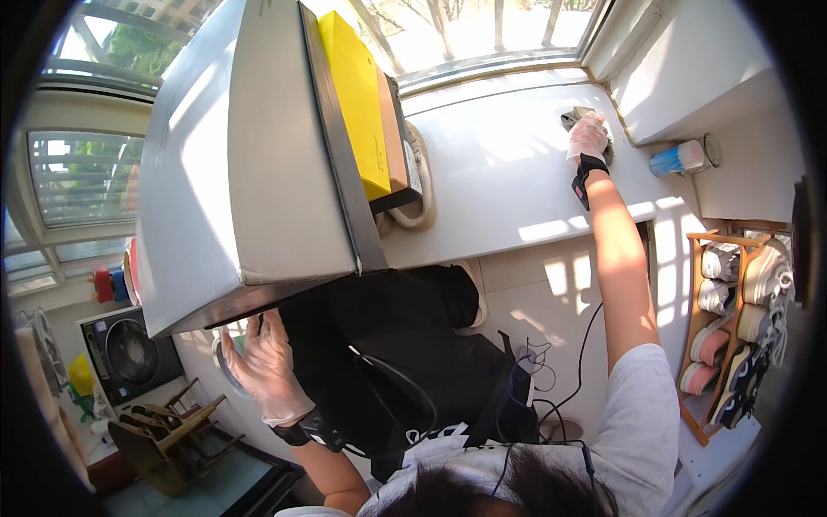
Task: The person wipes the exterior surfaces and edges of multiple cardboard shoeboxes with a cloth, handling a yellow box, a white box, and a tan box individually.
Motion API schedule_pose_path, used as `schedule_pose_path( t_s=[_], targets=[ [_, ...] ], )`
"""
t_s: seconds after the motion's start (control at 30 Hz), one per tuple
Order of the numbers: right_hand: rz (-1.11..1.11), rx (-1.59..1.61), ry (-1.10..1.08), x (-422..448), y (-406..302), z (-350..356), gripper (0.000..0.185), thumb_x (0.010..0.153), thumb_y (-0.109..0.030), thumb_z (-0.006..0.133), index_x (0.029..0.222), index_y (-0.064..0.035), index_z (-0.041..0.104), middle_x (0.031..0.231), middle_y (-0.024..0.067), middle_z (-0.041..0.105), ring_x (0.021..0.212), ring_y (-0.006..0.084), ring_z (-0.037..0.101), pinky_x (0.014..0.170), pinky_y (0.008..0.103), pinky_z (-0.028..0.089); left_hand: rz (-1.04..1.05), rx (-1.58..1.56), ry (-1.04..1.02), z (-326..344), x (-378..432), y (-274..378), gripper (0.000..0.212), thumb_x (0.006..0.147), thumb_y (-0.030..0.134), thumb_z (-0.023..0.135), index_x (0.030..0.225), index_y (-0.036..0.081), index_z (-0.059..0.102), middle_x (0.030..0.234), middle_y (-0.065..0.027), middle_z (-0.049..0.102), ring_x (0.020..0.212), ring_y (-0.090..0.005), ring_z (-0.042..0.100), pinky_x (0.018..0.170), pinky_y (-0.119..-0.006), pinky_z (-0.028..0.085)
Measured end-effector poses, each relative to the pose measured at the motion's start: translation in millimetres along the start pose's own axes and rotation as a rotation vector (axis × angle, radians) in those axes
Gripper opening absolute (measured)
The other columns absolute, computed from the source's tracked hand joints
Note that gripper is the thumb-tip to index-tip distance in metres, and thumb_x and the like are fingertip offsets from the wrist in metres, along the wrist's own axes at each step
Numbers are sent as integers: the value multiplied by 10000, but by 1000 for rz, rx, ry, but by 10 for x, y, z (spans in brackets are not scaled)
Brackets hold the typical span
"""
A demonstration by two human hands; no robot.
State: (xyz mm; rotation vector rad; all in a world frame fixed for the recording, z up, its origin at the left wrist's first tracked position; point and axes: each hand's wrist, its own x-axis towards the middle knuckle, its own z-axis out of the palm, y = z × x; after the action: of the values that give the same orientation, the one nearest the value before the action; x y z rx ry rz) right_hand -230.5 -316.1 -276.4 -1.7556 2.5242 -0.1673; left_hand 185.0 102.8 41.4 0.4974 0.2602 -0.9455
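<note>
My right hand [586, 137], in a clear plastic glove, presses a crumpled grey cloth [576, 117] onto the white window ledge [478, 174] near its far right corner. My left hand [261, 362], gloved the same way, is raised palm up with its fingers against the underside of a large grey box [281, 142]; the fingertips are partly hidden there. Beside the grey box's dark rim are a yellow box [355, 103], a tan box [386, 123] and a dark box [413, 174]. Part of a pale shoe [423, 194] shows by them on the ledge.
A clear jar with a blue label [672, 158] is by the right wall. Wooden racks [694, 284] at right hold several shoes. Loose black cables [585, 355] hang near my right side. At left are a front-loading washer [129, 352] and an overturned wooden stool [161, 439].
</note>
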Motion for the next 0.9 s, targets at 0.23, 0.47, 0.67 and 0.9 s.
schedule_pose_path(
  t_s=[0.23, 0.47, 0.67, 0.9],
  targets=[
    [-295, 460, 18, -79, -990, 17, 341, 813, -164, 591, 1147, -114, 542, 1069, 173, 536, 919, 363, 590, 853, 381, 479, -126, 222, 268, -341, 287, -1167, 227, 894, 192, 530, 973, -18, 564, 1050, -114, 592, 957, -237, 571, 752, -307, 492],
    [-1255, 368, -213, -917, -2563, 98, 312, 941, -374, 400, 1060, -102, 498, 1021, 160, 529, 933, 358, 559, 813, 409, 467, -663, 435, 227, -383, 1008, -2302, 144, 881, 119, 551, 959, -2, 554, 948, -91, 576, 918, -208, 584, 660, -267, 493],
    [-1169, 176, -191, -500, -2274, 166, 283, 950, -283, 379, 1160, -178, 537, 1131, 40, 530, 1110, 268, 493, 856, 392, 465, -819, 641, -67, -29, 1099, -2964, 180, 908, 154, 509, 993, -4, 526, 993, -113, 562, 826, -197, 555, 698, -256, 468],
    [-632, -30, -92, 773, -516, 99, 367, 974, -228, 378, 1336, -203, 431, 1339, 88, 420, 1271, 259, 374, 1061, 352, 331, -864, 668, -147, 125, 1066, -2809, 191, 925, 175, 480, 1003, 4, 513, 928, -84, 559, 836, -153, 526, 713, -234, 422]
  ],
)
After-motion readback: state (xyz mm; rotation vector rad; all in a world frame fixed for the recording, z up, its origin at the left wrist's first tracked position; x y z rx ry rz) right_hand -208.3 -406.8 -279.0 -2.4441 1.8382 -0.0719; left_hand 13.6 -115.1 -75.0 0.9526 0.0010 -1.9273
